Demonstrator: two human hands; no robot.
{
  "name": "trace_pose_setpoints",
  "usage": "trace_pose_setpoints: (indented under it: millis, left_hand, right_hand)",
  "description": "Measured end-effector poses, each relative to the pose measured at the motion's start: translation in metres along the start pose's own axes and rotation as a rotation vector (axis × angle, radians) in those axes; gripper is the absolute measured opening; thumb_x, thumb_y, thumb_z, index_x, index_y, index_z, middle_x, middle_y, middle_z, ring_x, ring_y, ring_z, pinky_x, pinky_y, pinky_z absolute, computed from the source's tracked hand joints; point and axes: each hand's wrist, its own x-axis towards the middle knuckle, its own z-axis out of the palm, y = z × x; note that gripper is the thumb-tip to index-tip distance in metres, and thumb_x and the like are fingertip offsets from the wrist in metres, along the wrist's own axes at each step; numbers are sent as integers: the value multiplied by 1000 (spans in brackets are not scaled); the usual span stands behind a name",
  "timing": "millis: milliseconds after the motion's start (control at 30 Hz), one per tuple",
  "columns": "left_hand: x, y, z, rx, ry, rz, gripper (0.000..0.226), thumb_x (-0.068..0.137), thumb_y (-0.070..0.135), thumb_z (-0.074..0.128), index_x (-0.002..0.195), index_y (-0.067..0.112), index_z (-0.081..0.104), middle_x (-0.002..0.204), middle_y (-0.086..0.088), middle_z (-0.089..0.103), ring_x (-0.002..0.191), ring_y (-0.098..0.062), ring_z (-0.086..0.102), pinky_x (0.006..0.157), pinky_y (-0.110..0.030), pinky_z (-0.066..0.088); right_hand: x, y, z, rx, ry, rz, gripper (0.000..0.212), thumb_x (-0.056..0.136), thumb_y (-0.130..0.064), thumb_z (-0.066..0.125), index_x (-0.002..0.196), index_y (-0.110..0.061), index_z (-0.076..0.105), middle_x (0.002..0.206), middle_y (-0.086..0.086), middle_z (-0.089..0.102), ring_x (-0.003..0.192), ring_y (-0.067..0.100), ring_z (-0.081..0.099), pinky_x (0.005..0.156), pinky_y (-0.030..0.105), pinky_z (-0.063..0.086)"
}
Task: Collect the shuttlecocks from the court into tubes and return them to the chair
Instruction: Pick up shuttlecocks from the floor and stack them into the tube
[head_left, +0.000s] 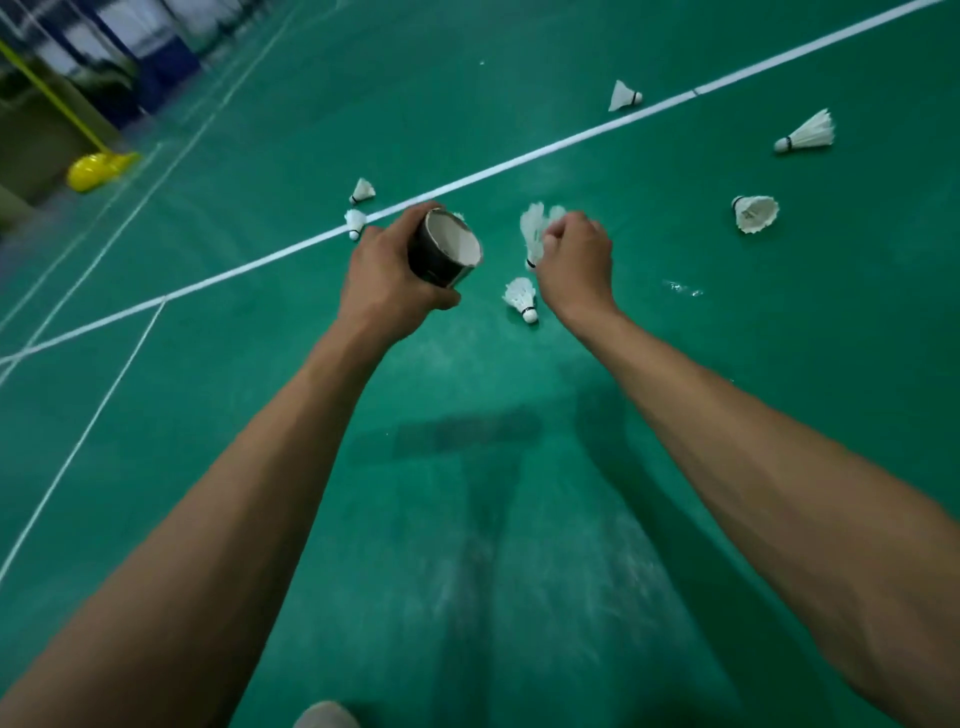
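My left hand (387, 280) grips a black tube (441, 252) with its open mouth facing up toward me. Just right of the tube, my right hand (574, 265) pinches a white shuttlecock (532, 234), cork end down. Another shuttlecock (521, 297) lies on the green court below that hand. Two more lie by the white line left of the tube (362, 190) (355, 222). Three others lie farther right (623, 95) (808, 132) (756, 213).
A white court line (571, 140) runs diagonally behind my hands. A yellow net-post base (98, 169) stands at the far left by dark blue padding (171, 67). The toe of a shoe (327, 716) shows at the bottom edge.
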Motion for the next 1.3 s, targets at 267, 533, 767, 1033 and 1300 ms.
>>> trace_pose_setpoints:
  millis: [267, 533, 767, 1033, 1300]
  left_hand:
    - [1, -35, -1, -41, 53, -31, 94, 49, 39, 90, 134, 50, 50, 117, -8, 65, 102, -30, 64, 93, -44, 56]
    - [10, -32, 29, -142, 4, 61, 98, 46, 45, 86, 135, 48, 46, 113, -7, 69, 100, -31, 66, 89, -45, 57]
    - [40, -26, 31, -233, -26, 189, 93, 49, 42, 91, 133, 42, 51, 107, -5, 69, 94, -28, 67, 84, -44, 58]
    - [64, -54, 34, -227, -100, 388, 101, 64, 28, 95, 151, 42, 45, 109, 1, 50, 104, -28, 58, 92, -35, 49]
    - [73, -65, 61, -383, -123, 421, 96, 60, 36, 88, 147, 42, 48, 111, -6, 57, 101, -28, 60, 91, -44, 53]
  right_hand:
    - [4, -74, -20, 301, 22, -125, 8, 94, -16, 63, 89, -20, 67, 81, -5, 68, 78, 16, 67, 79, 37, 59]
    - [-21, -99, -31, 255, -296, -200, 13, 96, -3, 63, 85, -10, 64, 65, 1, 60, 50, 6, 58, 55, 27, 52]
    - [-24, -102, -26, 133, -405, -69, 15, 98, 2, 56, 86, -7, 62, 69, 10, 60, 60, 17, 59, 61, 35, 56]
    - [-32, -96, -15, 142, -149, -86, 23, 95, 5, 47, 95, -6, 68, 104, 7, 69, 59, 26, 74, 46, 35, 54]
    - [-31, -99, 5, -294, -412, -66, 31, 96, 1, 50, 103, -21, 70, 114, 9, 68, 81, 23, 75, 58, 43, 63]
